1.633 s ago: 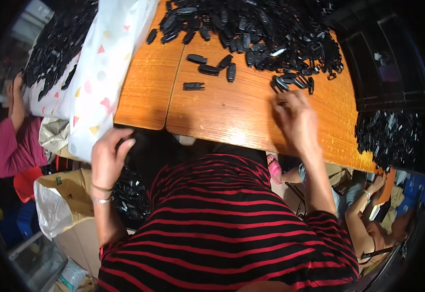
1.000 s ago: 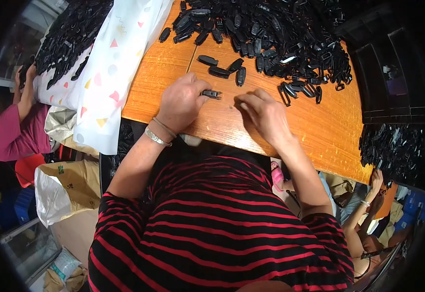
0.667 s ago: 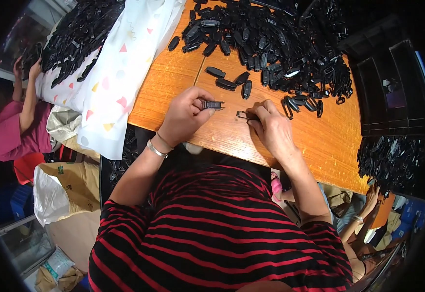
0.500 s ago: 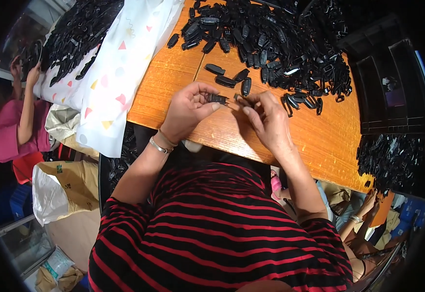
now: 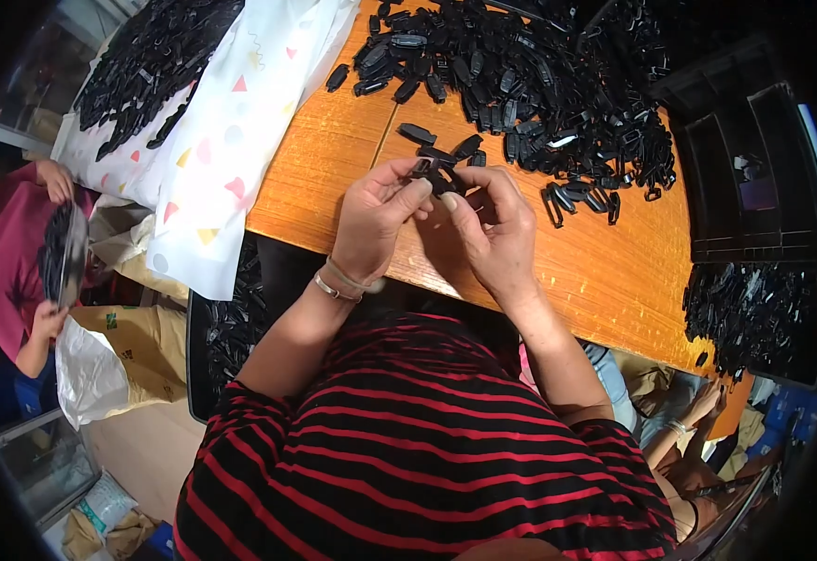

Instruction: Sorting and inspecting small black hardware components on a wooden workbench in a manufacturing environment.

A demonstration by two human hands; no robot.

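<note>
My left hand (image 5: 378, 217) and my right hand (image 5: 500, 224) meet above the near part of the wooden table (image 5: 558, 271). Between their fingertips is a small black plastic buckle (image 5: 442, 174); its halves look pressed together, though the fingers partly cover them. Both hands are closed, thumbs and fingers pinching it from either side. Just beyond the fingers lie a few loose black buckles (image 5: 417, 134). Farther off, a large heap of the same black buckles (image 5: 511, 79) spreads over the table.
A patterned white sheet (image 5: 212, 150) hangs over the table's left side, next to another black heap (image 5: 156, 70). At right stands a black crate (image 5: 754, 178) with black parts (image 5: 754, 313) below it. At left a person (image 5: 16, 252) holds a round tray (image 5: 74, 248) near a paper sack (image 5: 156, 355).
My hands have come together, bringing the two separately held black pieces into contact. The person at left has lowered the round tray toward the sack.
</note>
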